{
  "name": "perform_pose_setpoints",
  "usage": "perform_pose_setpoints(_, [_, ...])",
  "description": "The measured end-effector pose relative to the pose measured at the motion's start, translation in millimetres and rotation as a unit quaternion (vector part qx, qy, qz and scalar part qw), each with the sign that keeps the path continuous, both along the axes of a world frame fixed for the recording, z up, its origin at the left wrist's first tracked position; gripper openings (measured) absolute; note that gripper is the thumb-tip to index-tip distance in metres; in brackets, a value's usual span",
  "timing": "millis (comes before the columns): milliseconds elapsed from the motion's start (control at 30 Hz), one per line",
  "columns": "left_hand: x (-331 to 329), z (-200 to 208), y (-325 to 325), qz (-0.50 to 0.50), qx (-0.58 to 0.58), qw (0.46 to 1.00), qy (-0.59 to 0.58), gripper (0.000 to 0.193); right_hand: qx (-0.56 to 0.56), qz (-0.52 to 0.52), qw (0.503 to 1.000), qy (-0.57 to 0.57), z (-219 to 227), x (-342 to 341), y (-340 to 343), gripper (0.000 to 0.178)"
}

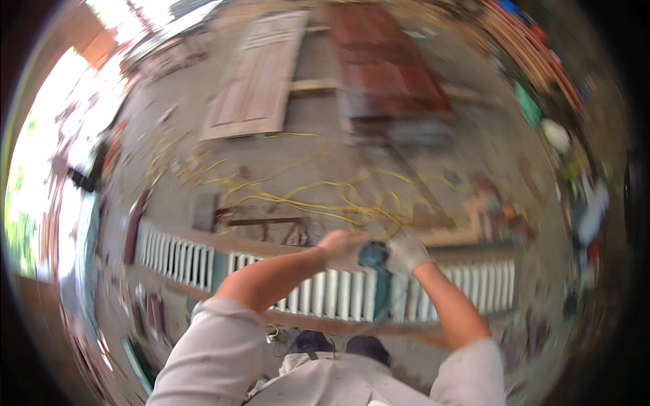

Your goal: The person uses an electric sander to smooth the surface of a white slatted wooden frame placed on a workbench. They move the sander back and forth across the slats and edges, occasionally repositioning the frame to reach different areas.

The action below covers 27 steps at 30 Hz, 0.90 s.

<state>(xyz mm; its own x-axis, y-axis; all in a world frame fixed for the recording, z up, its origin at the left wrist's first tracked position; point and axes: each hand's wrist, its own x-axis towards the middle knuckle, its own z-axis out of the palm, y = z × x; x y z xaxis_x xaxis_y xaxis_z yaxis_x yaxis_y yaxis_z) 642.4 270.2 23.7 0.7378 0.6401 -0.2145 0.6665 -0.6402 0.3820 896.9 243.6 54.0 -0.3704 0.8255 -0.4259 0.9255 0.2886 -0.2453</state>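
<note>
My left hand (342,245) reaches over the far rail of a long slatted wooden panel (332,295), its fingers smeared by motion. To its right, my right hand (407,252), in a pale glove, closes against a dark, rounded object (374,255). That object is too blurred for me to name its kind. It lies between both hands, above the far end of a teal crosspiece (382,296) in the panel. Whether my left hand touches it is unclear. White slats run across the panel, which spans the view in front of my body.
Loops of yellow cord (318,203) tangle on the floor beyond the panel. Farther off lie a pale door (254,81) and a glossy red-brown door (386,61), raised on wooden bars. Wooden offcuts (474,220) sit right of the cord. Long boards (535,54) line the right side.
</note>
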Motion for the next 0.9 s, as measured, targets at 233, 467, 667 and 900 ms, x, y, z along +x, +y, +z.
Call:
perform_pose_setpoints(233, [-77.5, 5.0, 19.6, 0.046, -0.115, 0.989, -0.08, 0.082, -0.038, -0.24, 0.964, 0.109, -100.8, -20.0, -15.4, 0.041])
perform_pose_setpoints(467, [-172.3, 37.8, 16.5, 0.095, -0.068, 0.99, 0.079, 0.087, -0.008, 0.029, 0.999, 0.035, -18.6, -186.0, 25.0, 0.036])
perform_pose_setpoints(667, [-303.4, 14.3, 23.8, 0.13, -0.046, 0.99, 0.023, 0.088, -0.029, 0.062, 0.992, 0.107, -27.9, -311.3, 51.2, 0.043])
perform_pose_setpoints(900, [-382.7, 38.5, 4.9, 0.195, -0.026, 0.98, -0.005, 0.08, -0.07, 0.094, 0.992, 0.052, 11.9, -398.8, 54.6, 0.039])
